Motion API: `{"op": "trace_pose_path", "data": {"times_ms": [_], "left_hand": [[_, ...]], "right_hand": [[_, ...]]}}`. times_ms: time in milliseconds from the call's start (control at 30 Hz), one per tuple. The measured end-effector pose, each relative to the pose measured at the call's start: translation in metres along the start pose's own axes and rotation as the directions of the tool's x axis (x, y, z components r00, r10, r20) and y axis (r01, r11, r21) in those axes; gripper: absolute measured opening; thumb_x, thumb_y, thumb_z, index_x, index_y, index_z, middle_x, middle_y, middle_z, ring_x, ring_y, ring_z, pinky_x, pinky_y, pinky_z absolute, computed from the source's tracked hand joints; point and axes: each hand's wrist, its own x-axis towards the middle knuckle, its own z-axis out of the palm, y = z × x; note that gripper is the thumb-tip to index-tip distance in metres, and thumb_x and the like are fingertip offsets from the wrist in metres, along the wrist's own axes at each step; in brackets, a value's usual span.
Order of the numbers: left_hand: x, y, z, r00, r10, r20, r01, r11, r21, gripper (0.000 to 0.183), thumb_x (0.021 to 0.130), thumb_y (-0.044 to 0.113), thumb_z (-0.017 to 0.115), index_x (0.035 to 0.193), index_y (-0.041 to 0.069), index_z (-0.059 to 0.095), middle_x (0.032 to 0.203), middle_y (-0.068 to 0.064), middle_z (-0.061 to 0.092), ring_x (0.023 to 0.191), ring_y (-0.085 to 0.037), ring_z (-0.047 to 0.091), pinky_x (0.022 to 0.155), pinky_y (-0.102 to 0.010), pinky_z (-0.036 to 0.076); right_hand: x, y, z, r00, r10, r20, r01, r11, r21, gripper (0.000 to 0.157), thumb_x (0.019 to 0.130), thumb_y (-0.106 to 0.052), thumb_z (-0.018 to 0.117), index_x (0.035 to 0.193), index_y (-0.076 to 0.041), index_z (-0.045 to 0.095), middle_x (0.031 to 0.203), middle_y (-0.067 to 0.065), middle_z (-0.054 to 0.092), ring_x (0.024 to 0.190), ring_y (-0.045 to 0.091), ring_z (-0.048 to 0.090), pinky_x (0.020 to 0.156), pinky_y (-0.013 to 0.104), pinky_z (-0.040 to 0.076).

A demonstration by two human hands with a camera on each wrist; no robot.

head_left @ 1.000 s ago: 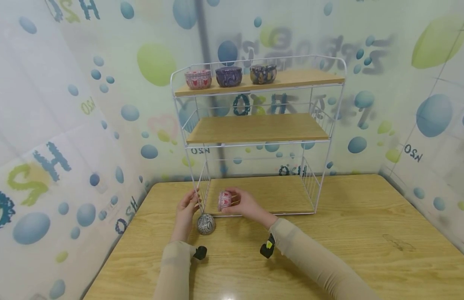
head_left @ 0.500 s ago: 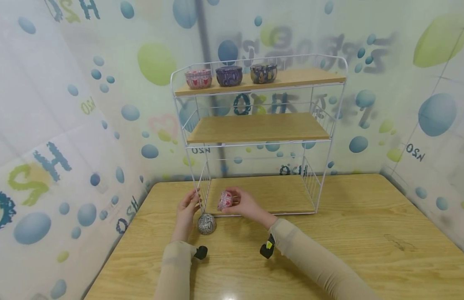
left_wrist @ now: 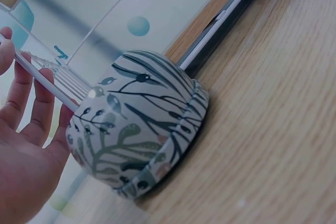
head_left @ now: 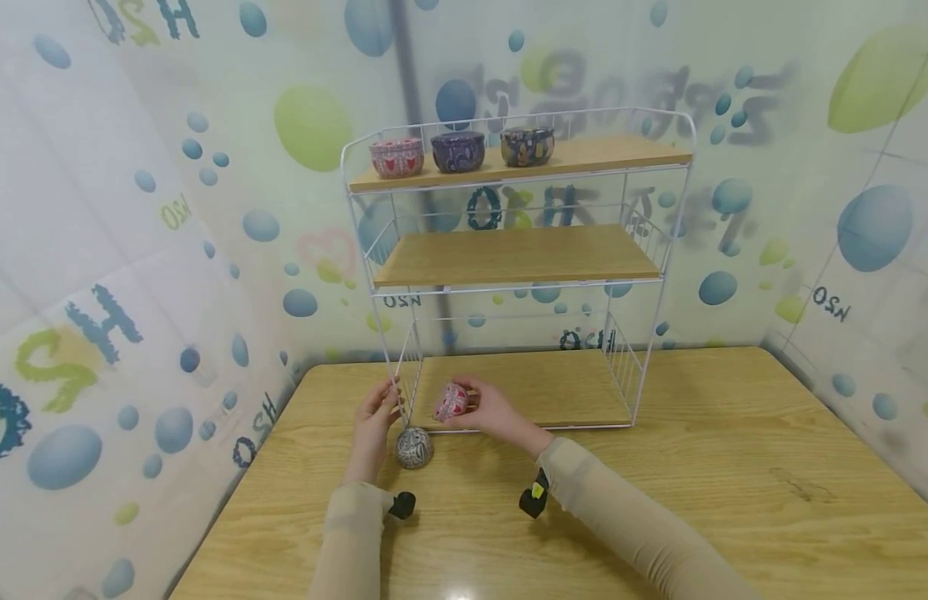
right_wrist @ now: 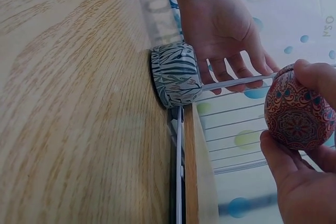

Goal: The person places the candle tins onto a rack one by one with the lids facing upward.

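Observation:
My right hand grips a small round red-and-white patterned tin between thumb and fingers, tilted just above the front of the bottom shelf. Its decorated round end shows in the right wrist view. With thumb and fingertips, my left hand holds the white front-left post of a wire shelf rack. Beside that hand, a black-and-white leaf-patterned tin sits on the table with its banded rim downward, right at the rack's front-left corner.
The three-tier rack has wooden shelves, including the middle shelf and top shelf. Up top stand a red-and-white tin, a purple tin and a dark floral tin. The wooden table extends around the rack.
The red-and-white tin has turned slightly in my right hand, tilting more. My left hand stays on the post, and the leaf-patterned tin keeps its place.

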Motion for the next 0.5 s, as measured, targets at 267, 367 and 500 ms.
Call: {"op": "trace_pose_path", "data": {"times_ms": [267, 367, 500], "left_hand": [[-0.0008, 0.0014, 0.0, 1.0, 0.001, 0.0, -0.001, 1.0, -0.013, 0.022, 0.101, 0.012, 0.053, 0.12, 0.012, 0.065, 0.103, -0.002, 0.055, 0.099, -0.021, 0.052, 0.097, -0.047, 0.041], [-0.0014, 0.0016, 0.0004, 1.0, 0.002, 0.0, -0.002, 1.0, -0.015, 0.023, 0.101, 0.012, 0.052, 0.121, 0.011, 0.064, 0.103, -0.004, 0.055, 0.099, -0.02, 0.052, 0.099, -0.05, 0.039], [-0.0021, 0.0026, 0.0006, 1.0, 0.005, 0.001, -0.005, 1.0, -0.015, 0.022, 0.101, 0.011, 0.052, 0.119, 0.013, 0.065, 0.101, -0.001, 0.056, 0.098, -0.019, 0.052, 0.1, -0.052, 0.038]], "right_hand": [[-0.0004, 0.0009, 0.0006, 1.0, 0.004, -0.017, -0.004, 1.0, -0.016, 0.073, 0.077, -0.004, 0.081, 0.138, 0.007, 0.042, 0.126, 0.022, 0.054, 0.112, 0.036, 0.057, 0.084, 0.038, 0.053], [-0.001, 0.0009, 0.0, 1.0, 0.005, -0.025, -0.006, 0.999, -0.05, 0.072, 0.077, -0.008, 0.082, 0.137, 0.004, 0.044, 0.124, 0.018, 0.055, 0.108, 0.032, 0.059, 0.082, 0.035, 0.054], [-0.0021, -0.0001, -0.0008, 1.0, -0.004, -0.031, 0.001, 0.997, -0.078, 0.072, 0.076, -0.012, 0.083, 0.136, 0.004, 0.047, 0.119, 0.015, 0.057, 0.103, 0.027, 0.058, 0.08, 0.033, 0.053]]}}
